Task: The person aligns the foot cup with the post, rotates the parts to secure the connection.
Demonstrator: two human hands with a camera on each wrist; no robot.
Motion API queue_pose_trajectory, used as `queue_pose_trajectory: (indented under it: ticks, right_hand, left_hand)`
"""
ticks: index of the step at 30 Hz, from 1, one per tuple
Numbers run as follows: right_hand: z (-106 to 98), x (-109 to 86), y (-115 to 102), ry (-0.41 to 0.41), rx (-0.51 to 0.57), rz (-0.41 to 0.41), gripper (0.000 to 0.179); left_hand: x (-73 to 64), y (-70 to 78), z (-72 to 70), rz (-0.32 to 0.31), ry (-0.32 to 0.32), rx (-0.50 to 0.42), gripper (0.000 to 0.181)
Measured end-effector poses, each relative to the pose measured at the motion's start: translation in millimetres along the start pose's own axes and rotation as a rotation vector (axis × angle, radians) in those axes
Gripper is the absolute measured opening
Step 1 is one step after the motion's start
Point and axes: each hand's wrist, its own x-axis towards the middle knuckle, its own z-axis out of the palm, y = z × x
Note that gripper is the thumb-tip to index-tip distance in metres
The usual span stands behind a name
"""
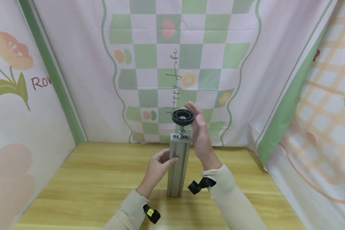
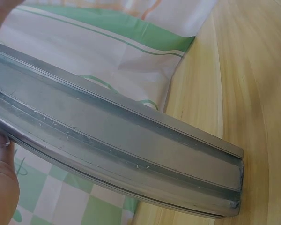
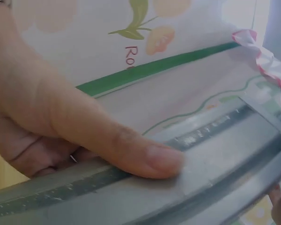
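Grooved metal post (image 1: 176,174), ribbed round black foot (image 1: 183,120) atop

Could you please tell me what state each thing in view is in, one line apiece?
Metal profile: held roughly upright
End plate: on the profile's top, two screws in it
Black foot: mounted above the plate on a metal stem, ribbed face up
Left hand: grips the profile
Right hand: raised beside the foot, contact unclear
Cloth backdrop: hanging
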Motion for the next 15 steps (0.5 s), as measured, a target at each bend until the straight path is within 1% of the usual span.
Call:
queue_pose_trajectory:
  ticks: [1, 2, 4, 7, 10, 12, 15]
  right_hand:
    - [-1.7, 2.9, 0.0, -0.033, 0.073, 0.018, 0.050]
    - [-3.2, 5.3, -0.1, -0.062, 0.118, 0.040, 0.049]
    - [-5.9, 9.0, -0.3, -0.117, 0.187, 0.078, 0.049]
    - [-9.0, 13.0, 0.3, -0.169, 0.246, 0.124, 0.048]
    - [-10.5, 14.1, 1.2, -0.174, 0.281, 0.170, 0.043]
    - [-11.0, 13.8, 1.8, -0.168, 0.286, 0.188, 0.040]
    - [-10.9, 13.4, 2.9, -0.147, 0.280, 0.180, 0.038]
  left_hand:
    - [-0.1, 0.4, 0.2, 0.001, -0.001, -0.003, 0.038]
    - [-0.1, 0.2, 0.1, 0.004, -0.002, -0.005, 0.037]
    - [0.2, 0.0, -0.2, 0.006, -0.001, -0.005, 0.037]
    - [0.8, -0.7, -0.8, 0.010, -0.005, -0.004, 0.037]
    - [0.7, -0.9, -0.9, 0.014, -0.008, 0.000, 0.038]
    - [0.5, -0.6, -0.8, 0.015, -0.010, 0.001, 0.037]
    - [0.1, 0.1, -0.6, 0.013, -0.007, 0.001, 0.037]
